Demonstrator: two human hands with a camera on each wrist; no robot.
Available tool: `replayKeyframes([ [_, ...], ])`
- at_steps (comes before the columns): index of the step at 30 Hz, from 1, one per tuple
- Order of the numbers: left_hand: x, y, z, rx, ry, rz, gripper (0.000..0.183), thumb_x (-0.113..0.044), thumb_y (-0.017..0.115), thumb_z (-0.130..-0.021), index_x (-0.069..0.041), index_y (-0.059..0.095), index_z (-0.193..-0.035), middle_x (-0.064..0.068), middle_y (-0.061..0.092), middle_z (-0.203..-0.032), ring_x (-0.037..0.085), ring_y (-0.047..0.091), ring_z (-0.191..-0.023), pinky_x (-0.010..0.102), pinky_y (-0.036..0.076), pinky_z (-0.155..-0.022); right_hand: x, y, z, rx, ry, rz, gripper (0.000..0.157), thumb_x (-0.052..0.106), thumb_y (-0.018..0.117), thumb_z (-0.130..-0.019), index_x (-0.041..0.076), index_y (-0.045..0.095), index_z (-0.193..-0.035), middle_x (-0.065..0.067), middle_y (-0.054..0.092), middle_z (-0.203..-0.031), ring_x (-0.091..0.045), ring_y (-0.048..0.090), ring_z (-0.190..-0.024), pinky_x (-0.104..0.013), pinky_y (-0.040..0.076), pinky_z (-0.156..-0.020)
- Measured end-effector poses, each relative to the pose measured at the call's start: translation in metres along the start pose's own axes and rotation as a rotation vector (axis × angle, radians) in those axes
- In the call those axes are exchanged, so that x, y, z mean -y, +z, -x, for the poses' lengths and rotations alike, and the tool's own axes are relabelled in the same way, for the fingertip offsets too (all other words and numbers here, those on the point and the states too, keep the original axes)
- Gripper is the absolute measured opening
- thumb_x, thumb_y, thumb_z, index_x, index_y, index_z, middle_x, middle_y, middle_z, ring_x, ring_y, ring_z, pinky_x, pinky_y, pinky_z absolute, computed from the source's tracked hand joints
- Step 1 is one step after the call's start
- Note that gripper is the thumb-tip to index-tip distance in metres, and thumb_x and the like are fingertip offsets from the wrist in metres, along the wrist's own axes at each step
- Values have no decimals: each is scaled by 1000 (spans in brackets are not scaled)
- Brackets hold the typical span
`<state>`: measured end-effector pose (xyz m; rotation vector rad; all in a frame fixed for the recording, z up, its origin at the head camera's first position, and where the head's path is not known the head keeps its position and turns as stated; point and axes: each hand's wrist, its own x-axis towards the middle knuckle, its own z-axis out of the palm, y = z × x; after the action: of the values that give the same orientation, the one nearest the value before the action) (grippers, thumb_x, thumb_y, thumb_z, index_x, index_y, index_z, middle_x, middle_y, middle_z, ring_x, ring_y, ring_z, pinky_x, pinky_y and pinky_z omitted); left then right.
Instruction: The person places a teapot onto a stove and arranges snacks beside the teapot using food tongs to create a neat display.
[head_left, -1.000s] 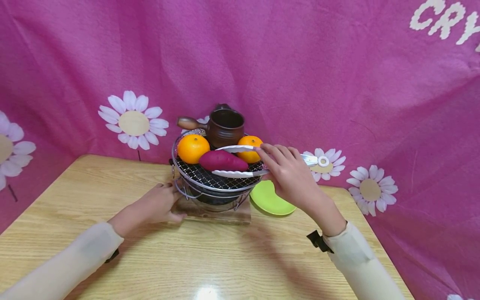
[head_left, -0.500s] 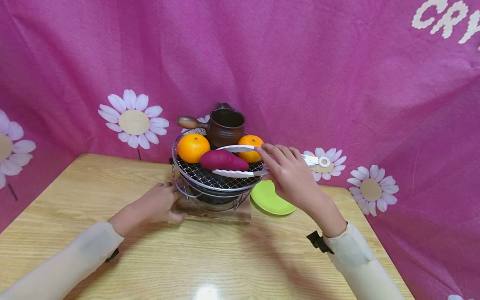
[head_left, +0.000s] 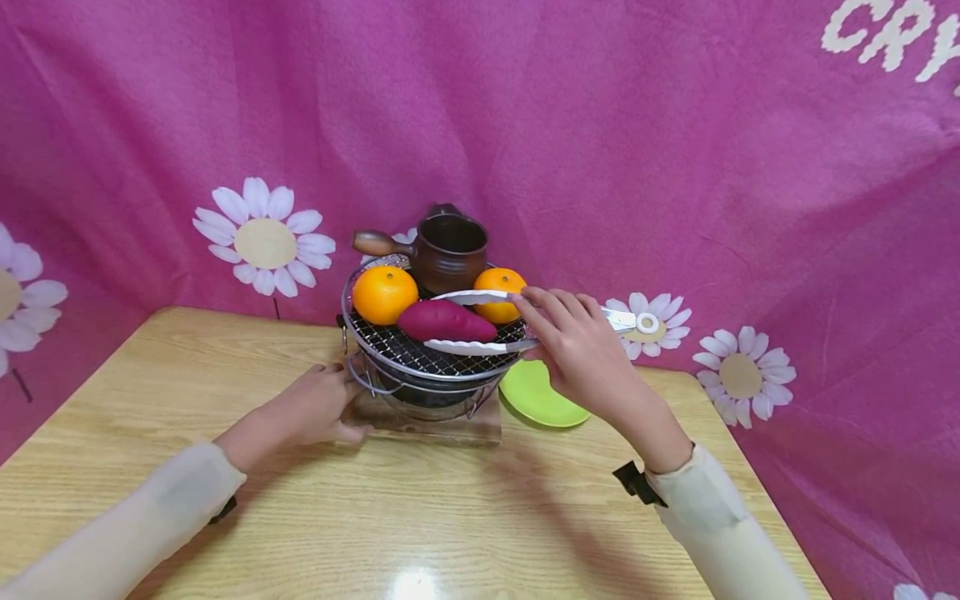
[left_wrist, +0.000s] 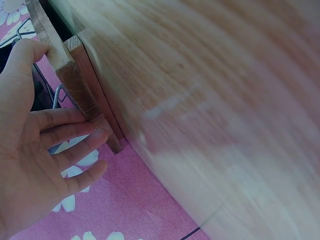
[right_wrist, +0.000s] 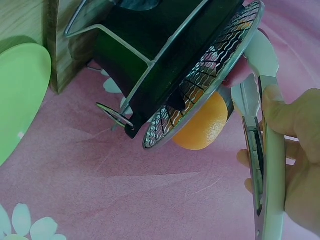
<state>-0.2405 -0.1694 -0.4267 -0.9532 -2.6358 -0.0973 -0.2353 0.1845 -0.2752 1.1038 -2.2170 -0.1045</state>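
My right hand [head_left: 585, 358] grips white-tipped tongs [head_left: 468, 347], thumb on one arm and fingers on the other. The two tong tips lie on either side of a purple sweet potato [head_left: 442, 321] over the round wire grill [head_left: 420, 358]. On the same grill are an orange [head_left: 386, 295] at left, another orange [head_left: 497, 287] behind the tongs, and a brown side-handled pot [head_left: 450, 254] at the back. My left hand [head_left: 318, 408] holds the left end of the wooden base [left_wrist: 75, 85] under the grill, thumb at its front edge and fingertips towards the far corner.
A green plate [head_left: 540, 396] lies right of the base, partly under my right hand. The wooden table [head_left: 300, 517] stretches towards me. Close behind the grill hangs a pink cloth [head_left: 525, 125] with daisies. A wire handle [head_left: 367, 377] juts from the grill's front left.
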Motion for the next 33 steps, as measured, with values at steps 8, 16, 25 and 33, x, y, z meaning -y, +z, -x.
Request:
replayKeyframes([
  [8, 1, -1, -1, 6, -2, 8, 74, -51, 75, -80, 0, 64, -132, 23, 62, -137, 40, 66, -107, 56, 56, -84, 0, 1, 0, 15, 5, 0, 62, 16, 79, -86, 3, 57, -142, -18, 62, -137, -36, 59, -121, -52, 49, -98],
  [16, -1, -2, 0, 11, -6, 11, 75, -52, 74, -80, 0, 62, -134, 23, 61, -137, 40, 66, -108, 55, 55, -84, 1, 3, 2, 36, 18, -10, 64, 16, 79, -87, 3, 55, -145, -17, 61, -138, -36, 58, -122, -53, 49, -99],
  [25, 0, 0, 0, -6, 3, 7, 75, -51, 75, -80, 0, 62, -132, 22, 64, -133, 40, 66, -107, 55, 56, -86, 1, 5, 2, 23, 16, -10, 64, 17, 80, -86, 4, 56, -144, -17, 61, -138, -36, 58, -122, -53, 48, -99],
  [33, -1, -1, 0, -1, 2, 11, 74, -50, 75, -80, 0, 62, -132, 22, 64, -133, 41, 66, -107, 56, 56, -86, 1, 5, 2, 16, 15, -21, 64, 17, 79, -86, 4, 56, -144, -17, 61, -138, -36, 58, -122, -53, 48, -99],
])
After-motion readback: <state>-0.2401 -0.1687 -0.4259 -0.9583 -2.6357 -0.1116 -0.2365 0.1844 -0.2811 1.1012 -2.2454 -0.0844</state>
